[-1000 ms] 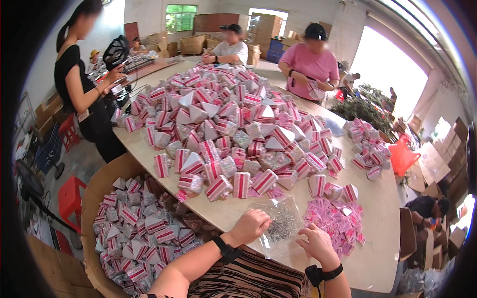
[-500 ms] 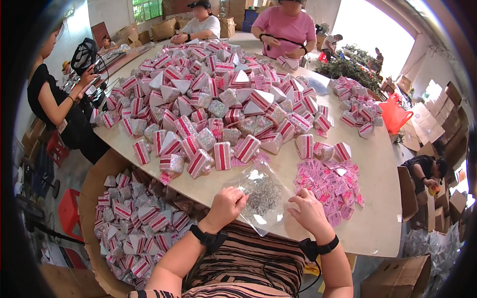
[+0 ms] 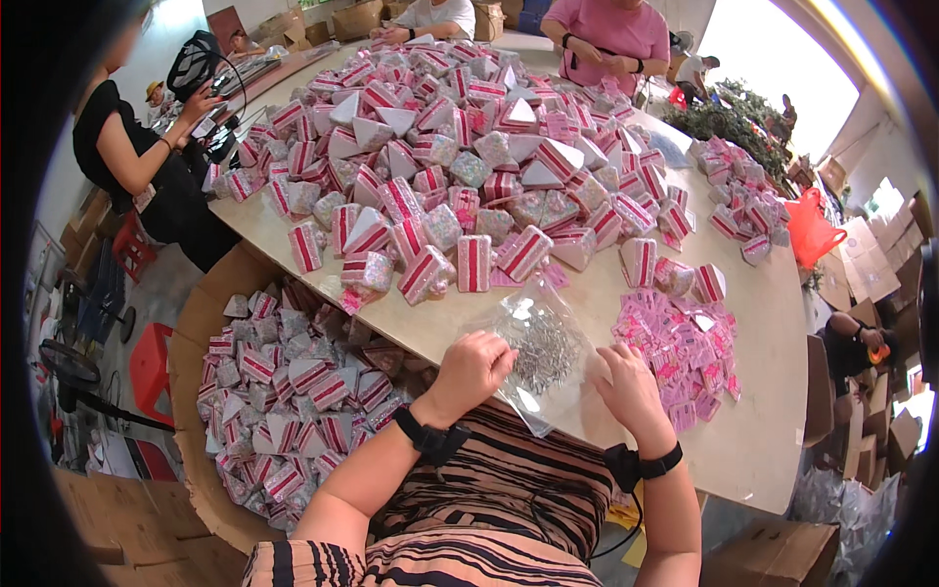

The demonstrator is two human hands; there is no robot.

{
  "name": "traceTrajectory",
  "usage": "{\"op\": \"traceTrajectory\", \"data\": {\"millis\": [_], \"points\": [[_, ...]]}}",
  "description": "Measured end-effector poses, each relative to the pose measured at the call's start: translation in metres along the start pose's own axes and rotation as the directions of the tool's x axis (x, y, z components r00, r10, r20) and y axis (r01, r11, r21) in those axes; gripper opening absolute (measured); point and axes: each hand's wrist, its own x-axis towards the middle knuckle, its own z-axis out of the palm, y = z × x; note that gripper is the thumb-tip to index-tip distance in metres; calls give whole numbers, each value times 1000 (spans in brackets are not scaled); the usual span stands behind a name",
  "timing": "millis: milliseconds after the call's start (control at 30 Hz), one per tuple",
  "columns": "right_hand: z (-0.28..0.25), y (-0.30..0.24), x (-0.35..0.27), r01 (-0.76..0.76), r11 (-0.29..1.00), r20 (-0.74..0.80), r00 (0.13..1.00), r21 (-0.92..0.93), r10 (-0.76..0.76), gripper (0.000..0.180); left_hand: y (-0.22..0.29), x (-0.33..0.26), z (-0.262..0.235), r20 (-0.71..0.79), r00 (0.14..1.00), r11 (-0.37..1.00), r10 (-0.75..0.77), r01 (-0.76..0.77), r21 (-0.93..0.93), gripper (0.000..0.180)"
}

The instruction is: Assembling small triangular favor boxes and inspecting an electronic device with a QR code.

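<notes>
A clear plastic bag [image 3: 533, 403] lies at the table's near edge with a heap of thin silvery metal pieces [image 3: 548, 354] in it. At its left side is my left hand [image 3: 476, 369], thumb and fingers pressed together. My right hand [image 3: 631, 391] is closed in a pinch by the bag's right side. Whatever lies between the fingertips of either hand is too small or hidden to make out. Pink printed cards [image 3: 675, 354] are spread just right of the bag. Beyond it is a large pile of cake-slice-shaped pieces [image 3: 474, 264] with pink bands and glittery ends.
A big cardboard box [image 3: 186, 391] of the same slices stands below the table's left edge. A smaller slice pile [image 3: 748, 201] and a red plastic bag [image 3: 812, 230] are at the far right. People stand left [image 3: 122, 147] and across the table [image 3: 611, 44].
The view has tilted and shifted, so the table and its contents sit higher and further right in the picture. Both hands keep their places beside the bag, fingers still closed.
</notes>
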Motion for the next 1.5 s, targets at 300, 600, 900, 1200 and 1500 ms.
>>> {"op": "traceTrajectory", "data": {"millis": [300, 600, 900, 1200, 1500], "points": [[-15, -13, 4, -2, 1000, -178, 984, -20, -1, 38, 0, 21, 1, -69, 998, 997, 4, -9, -71, 20], [-17, -51, -34, 208, 822, -336, 942, 530, -22, 24, 57, 16, -4, 550, 828, 588, -114, 502, -635, 24], [2, -25, -89, 234, 832, -420, 908, 504, -1, 12, 84, -4, 32, 830, 556, 366, 35, 766, -528, 28], [-28, 55, -132, -108, 942, -566, 775, 319, 280, 9, 111, 0, 44, 548, 805, 935, 229, -26, -353, 23], [-8, 111, -131, -48, 889, -420, 869, 455, 262, 7, 116, 0, 51, 562, 796, 959, 225, -78, -273, 19]]}}
